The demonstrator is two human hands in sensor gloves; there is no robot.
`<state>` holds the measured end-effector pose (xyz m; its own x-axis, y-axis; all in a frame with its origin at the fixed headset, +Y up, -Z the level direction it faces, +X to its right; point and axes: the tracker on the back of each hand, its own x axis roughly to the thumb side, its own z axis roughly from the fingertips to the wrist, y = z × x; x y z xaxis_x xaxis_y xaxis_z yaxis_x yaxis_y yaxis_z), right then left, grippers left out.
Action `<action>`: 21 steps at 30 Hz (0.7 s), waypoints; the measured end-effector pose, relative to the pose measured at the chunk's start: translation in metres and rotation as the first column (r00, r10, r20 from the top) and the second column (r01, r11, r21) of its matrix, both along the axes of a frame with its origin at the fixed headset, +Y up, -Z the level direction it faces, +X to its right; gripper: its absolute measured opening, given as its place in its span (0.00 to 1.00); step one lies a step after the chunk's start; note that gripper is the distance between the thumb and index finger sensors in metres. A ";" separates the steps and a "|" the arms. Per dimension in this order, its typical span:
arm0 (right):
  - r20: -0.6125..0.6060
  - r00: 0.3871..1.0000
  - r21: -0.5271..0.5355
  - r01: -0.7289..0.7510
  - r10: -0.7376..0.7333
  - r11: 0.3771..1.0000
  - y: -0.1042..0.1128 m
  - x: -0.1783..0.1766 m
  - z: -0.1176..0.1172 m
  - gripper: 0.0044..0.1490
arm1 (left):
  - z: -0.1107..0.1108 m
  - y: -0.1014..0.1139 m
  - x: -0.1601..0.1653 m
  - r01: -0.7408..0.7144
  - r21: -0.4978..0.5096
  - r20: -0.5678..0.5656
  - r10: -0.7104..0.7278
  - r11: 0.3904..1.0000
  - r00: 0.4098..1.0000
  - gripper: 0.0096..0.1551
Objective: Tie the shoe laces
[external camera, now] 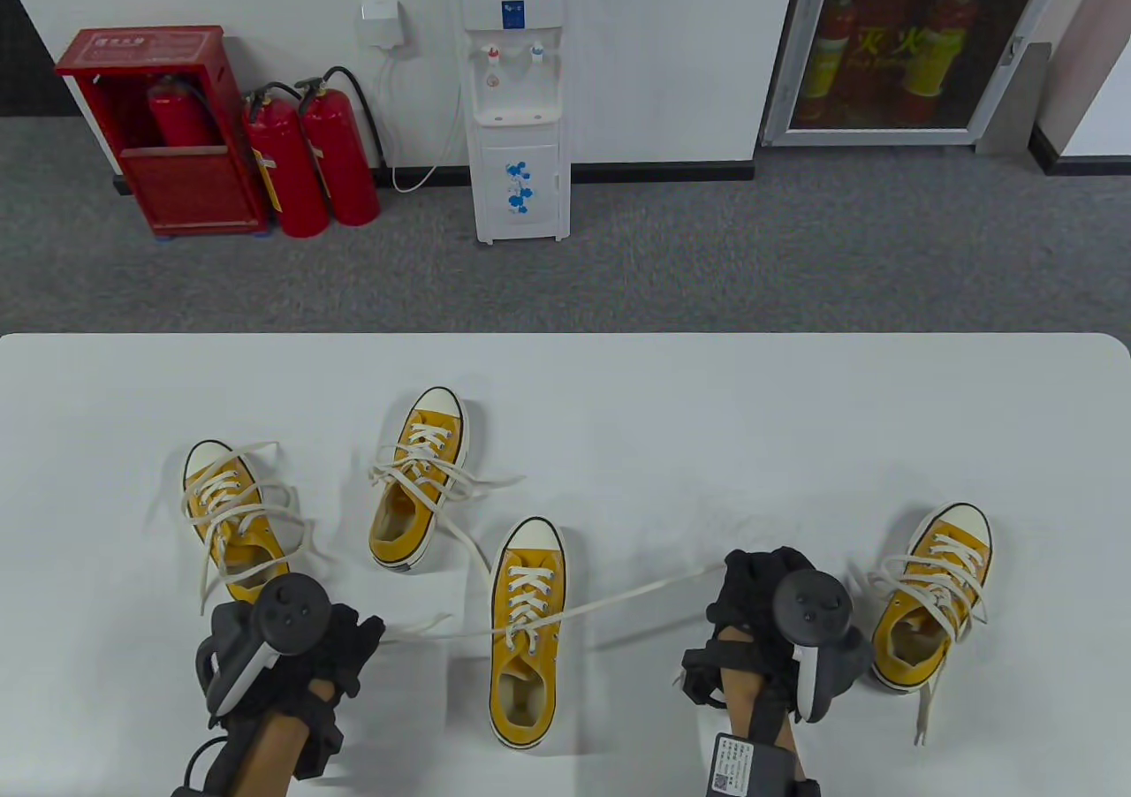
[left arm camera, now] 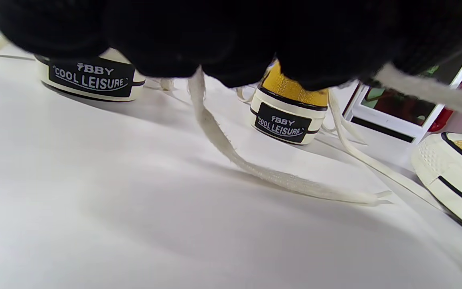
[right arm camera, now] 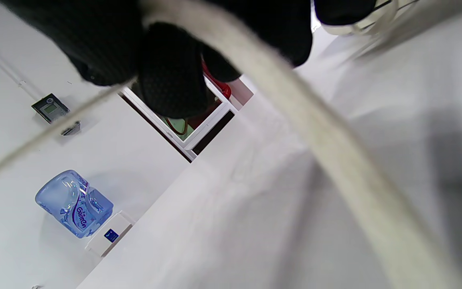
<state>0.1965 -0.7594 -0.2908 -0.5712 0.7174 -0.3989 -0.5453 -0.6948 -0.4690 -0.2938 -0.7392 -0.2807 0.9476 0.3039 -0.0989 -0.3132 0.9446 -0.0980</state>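
A white table (external camera: 795, 444) fills the lower half of the table view; grey carpet and a white wall are seen behind it. Against the wall are ranged a white water dispenser (external camera: 518, 117) with a blue bottle, a red extinguisher cabinet (external camera: 168, 125), two red fire extinguishers (external camera: 309, 161) and a glazed hose cabinet (external camera: 919, 46).

Four yellow canvas shoes with cream toe caps are laid on the table, toes pointed away from the person. The centre shoe (external camera: 527, 629) is placed between the two hands. A second shoe (external camera: 422, 488) is set beyond it and to its left, a third shoe (external camera: 231, 514) lies at far left, just beyond the left wrist, and a fourth shoe (external camera: 937, 603) is set at far right, just beside the right hand. Loose cream laces are trailed from all of them over the tabletop.

The hands are held well apart, one on each side of the centre shoe. One end of that shoe's lace (external camera: 636, 592) is drawn taut to the right hand (external camera: 778, 603), whose gloved fingers (right arm camera: 167, 72) are curled round it in the right wrist view. The other lace end (external camera: 424, 629) is led to the left hand (external camera: 300, 647); in the left wrist view it is gripped under the curled fingers (left arm camera: 215, 40), with its frayed tail (left arm camera: 279, 180) draped onto the table. Heel labels reading "COOL LEISURE" are shown on two shoes in that view.
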 end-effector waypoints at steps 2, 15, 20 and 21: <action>0.003 1.000 -0.003 -0.003 0.003 1.000 0.000 0.001 0.000 0.25 | 0.000 0.000 0.000 0.006 0.002 -0.002 -0.006 1.000 1.000 0.18; 0.024 0.999 0.012 0.034 -0.034 0.999 0.000 0.005 0.001 0.25 | 0.003 0.009 -0.003 0.030 0.063 -0.028 -0.029 0.998 0.999 0.17; 0.019 1.000 0.004 0.022 -0.022 1.000 0.000 0.006 0.001 0.25 | 0.003 0.008 -0.005 -0.004 0.080 -0.037 0.007 0.997 0.999 0.17; 0.015 1.000 0.005 0.021 -0.021 1.000 0.000 0.005 0.001 0.25 | 0.003 0.008 -0.005 -0.011 0.088 -0.038 0.015 0.996 0.999 0.18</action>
